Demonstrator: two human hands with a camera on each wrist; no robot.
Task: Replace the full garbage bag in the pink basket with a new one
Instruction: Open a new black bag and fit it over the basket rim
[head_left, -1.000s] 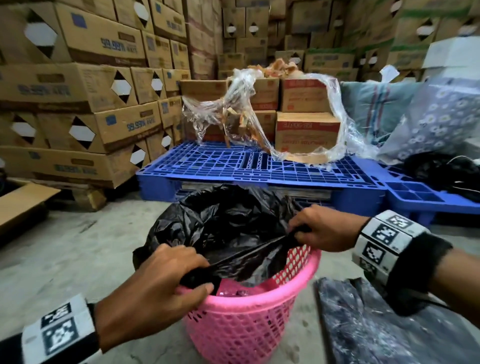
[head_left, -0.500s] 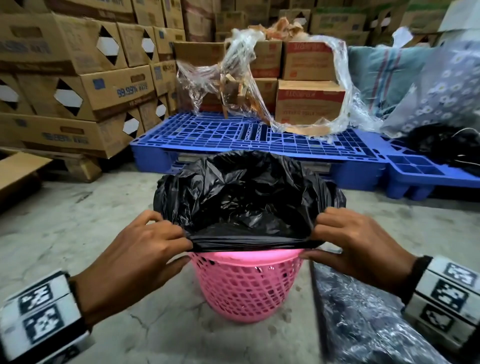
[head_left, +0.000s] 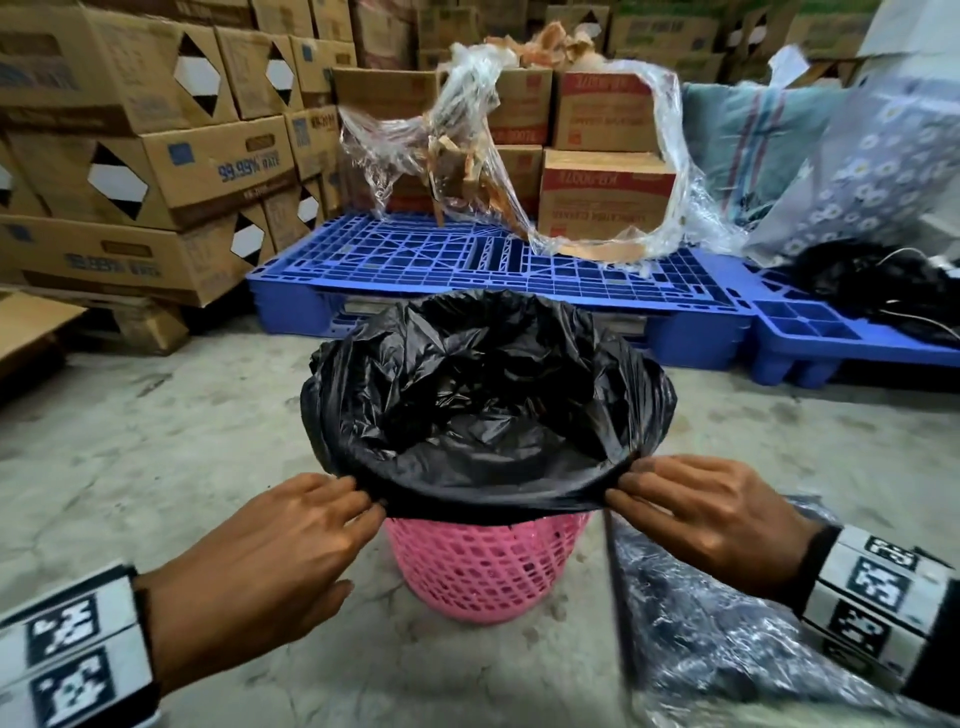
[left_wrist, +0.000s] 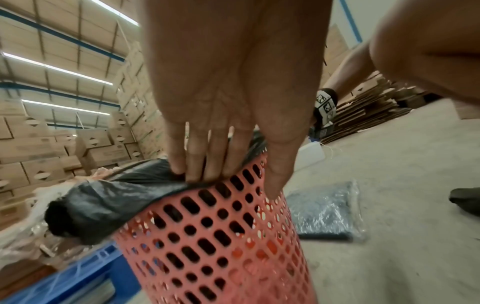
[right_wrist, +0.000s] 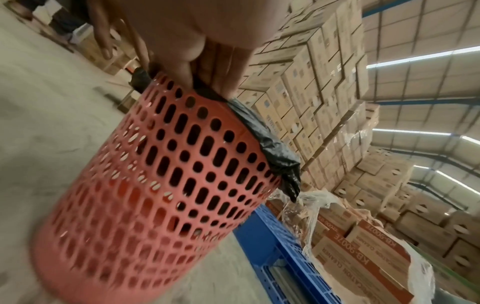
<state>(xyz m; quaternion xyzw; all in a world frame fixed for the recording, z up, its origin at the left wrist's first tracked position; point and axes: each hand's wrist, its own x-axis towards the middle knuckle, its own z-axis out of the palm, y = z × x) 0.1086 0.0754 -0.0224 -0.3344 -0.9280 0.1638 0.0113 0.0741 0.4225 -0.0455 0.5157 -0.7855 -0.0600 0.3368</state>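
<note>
The pink perforated basket (head_left: 488, 566) stands on the concrete floor in front of me. A black garbage bag (head_left: 483, 415) lines it, its mouth spread wide and folded over the rim all round. My left hand (head_left: 356, 540) is at the near-left rim. In the left wrist view its straight fingers (left_wrist: 200, 164) press the bag's hem down on the rim, and the thumb lies apart on the basket wall (left_wrist: 207, 236). My right hand (head_left: 639, 499) pinches the hem at the near-right rim. In the right wrist view black film (right_wrist: 272, 148) hangs over the basket (right_wrist: 168, 164).
A flat clear-wrapped pack of dark bags (head_left: 727, 639) lies on the floor right of the basket. Behind it are blue pallets (head_left: 467, 260) with film-wrapped cartons (head_left: 602, 182) and a black heap (head_left: 878, 280). Stacked cardboard boxes (head_left: 156, 166) line the left.
The bag, bunched above the basket a second ago, is now spread open. Both hands have drawn its hem apart and down over the near rim, hiding the pink edge.
</note>
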